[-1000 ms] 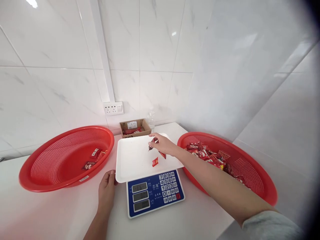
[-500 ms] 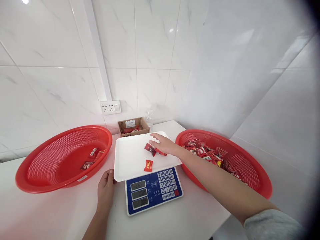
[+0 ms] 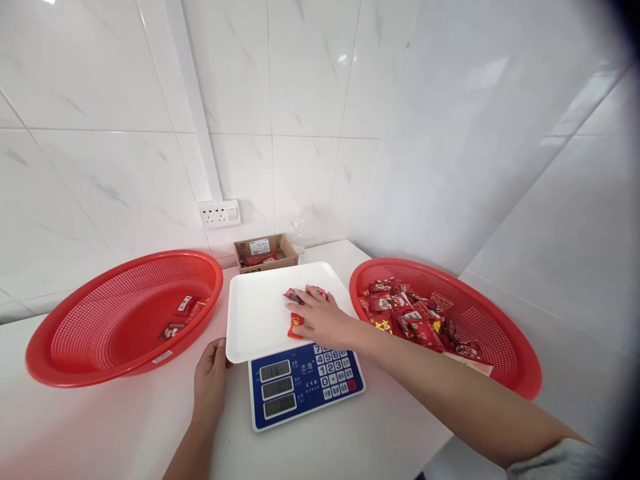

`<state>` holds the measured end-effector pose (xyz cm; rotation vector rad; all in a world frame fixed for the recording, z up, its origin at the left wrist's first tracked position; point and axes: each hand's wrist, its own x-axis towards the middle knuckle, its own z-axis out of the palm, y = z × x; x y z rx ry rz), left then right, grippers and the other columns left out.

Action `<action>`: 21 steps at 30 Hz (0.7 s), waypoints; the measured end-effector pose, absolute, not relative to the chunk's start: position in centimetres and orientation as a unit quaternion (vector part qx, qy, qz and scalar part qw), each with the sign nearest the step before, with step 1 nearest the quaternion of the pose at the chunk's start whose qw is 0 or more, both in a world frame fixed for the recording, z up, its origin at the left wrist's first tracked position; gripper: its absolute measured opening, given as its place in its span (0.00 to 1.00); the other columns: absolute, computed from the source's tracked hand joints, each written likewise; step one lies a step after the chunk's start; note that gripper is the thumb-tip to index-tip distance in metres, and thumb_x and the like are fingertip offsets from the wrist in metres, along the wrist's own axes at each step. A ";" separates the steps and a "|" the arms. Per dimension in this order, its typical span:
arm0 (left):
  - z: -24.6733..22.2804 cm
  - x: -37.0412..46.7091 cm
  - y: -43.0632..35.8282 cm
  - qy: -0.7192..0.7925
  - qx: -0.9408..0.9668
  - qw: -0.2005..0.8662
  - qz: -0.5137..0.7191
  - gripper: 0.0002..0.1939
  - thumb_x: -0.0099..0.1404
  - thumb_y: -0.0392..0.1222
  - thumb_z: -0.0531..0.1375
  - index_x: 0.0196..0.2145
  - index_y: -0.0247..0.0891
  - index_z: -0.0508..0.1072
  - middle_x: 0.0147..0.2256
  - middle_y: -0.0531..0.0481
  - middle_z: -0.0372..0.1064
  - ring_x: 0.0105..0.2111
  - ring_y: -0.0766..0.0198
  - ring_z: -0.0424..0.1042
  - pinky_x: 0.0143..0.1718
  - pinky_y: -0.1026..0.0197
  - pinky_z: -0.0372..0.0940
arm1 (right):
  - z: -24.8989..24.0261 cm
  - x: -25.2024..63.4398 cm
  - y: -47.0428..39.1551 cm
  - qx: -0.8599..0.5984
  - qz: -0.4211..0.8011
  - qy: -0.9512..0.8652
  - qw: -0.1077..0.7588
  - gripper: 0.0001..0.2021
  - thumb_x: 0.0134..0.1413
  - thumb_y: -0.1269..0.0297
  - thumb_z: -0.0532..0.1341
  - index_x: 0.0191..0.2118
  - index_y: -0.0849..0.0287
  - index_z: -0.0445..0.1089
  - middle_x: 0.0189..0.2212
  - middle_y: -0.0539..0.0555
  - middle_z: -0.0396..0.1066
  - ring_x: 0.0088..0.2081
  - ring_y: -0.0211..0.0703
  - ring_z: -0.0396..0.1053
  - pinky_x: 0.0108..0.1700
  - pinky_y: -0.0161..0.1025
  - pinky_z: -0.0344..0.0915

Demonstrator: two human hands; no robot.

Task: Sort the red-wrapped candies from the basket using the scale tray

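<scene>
On the white tray (image 3: 255, 313) of a digital scale (image 3: 307, 387) lie a few small wrapped candies in red and dark red. My right hand (image 3: 320, 320) reaches in from the right with fingers spread over these candies, palm down. Its fingertips touch or nearly touch a red candy (image 3: 295, 325) at the tray's front and a dark red candy (image 3: 293, 295) behind it. Beside the tray's left front corner, my left hand (image 3: 211, 373) rests on the table, fingers loosely curled together and nothing seen in them; some fingers are hidden.
A red perforated basket (image 3: 115, 273) holding a few packets stands left. Another red basket (image 3: 515, 353), with many red packets, stands right. Behind the tray are a cardboard box (image 3: 290, 252) with red packets and a clear plastic bottle (image 3: 297, 233). A socket (image 3: 220, 214) is on the tiled wall.
My right hand has moved down and toward me over the tray, from behind the candies to on top of them, fingers now spread. My left hand stays beside the tray.
</scene>
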<state>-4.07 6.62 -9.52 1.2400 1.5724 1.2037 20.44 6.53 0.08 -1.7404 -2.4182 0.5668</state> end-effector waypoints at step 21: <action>-9.1 -4.3 6.7 0.656 0.487 0.374 0.439 0.20 0.57 0.53 0.52 0.40 0.39 0.72 0.37 0.47 0.72 0.35 0.55 0.68 0.38 0.55 0.63 | -0.9 40.3 3.2 -0.760 0.100 -0.609 0.202 0.25 0.54 0.69 0.56 0.60 0.59 0.59 0.61 0.61 0.54 0.63 0.55 0.49 0.63 0.51 0.47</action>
